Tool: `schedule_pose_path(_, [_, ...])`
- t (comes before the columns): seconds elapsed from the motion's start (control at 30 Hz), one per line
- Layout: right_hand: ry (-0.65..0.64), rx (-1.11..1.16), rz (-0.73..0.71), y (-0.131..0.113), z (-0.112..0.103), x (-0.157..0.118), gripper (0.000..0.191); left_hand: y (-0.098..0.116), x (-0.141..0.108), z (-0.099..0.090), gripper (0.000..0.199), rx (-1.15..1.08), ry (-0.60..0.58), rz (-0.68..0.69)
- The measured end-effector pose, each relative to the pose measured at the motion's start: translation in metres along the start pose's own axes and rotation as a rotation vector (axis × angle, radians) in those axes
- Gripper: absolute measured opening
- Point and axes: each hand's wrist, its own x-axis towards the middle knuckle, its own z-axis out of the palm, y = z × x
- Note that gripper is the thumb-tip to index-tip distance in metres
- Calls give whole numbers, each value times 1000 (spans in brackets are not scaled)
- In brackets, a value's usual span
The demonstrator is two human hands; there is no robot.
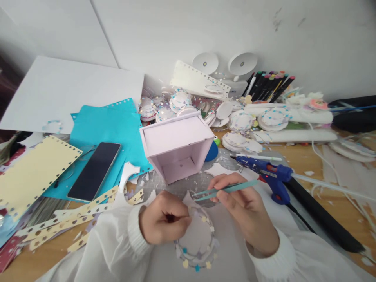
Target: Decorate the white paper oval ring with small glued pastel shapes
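Holding teal tweezers (239, 187) in the right grip (243, 213), closed round the shanks, with tips slightly parted just past the far rim of a white trimmed disc (198, 235) lying between the two hands, close to the body. Pinching thumb against curled fingers with the left grip (164, 219) at the left rim of that disc; cannot tell whether with anything caught inside. To work well here, probably best to steady the disc flat, bring the tips in low along the rim, and squeeze lightly so as not to bend the small star trim. Around: straight ahead, a pale lilac box (176, 135), likely to block a forward reach; to the right, a glue gun (266, 170), possibly hot, worth giving room; to the left, a phone (94, 172) on blue sheets (108, 121); farther back on the worktop (305, 150), heaped discs (241, 120) and markers (268, 88)
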Motion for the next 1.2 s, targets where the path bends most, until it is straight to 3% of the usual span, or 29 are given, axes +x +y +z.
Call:
schedule_pose_path(0.23, [94, -18, 59, 1, -2, -2, 6, -1, -1, 0, 38, 0, 2, 4])
schedule_pose_path(0.97, [100, 13, 58, -1, 0, -1, 13, -5, -3, -3, 38, 57, -19, -56])
schedule_pose_path(1.2, [98, -16, 47, -5, 0, 0, 11, 0, 1, -3, 40, 72, -5, -14])
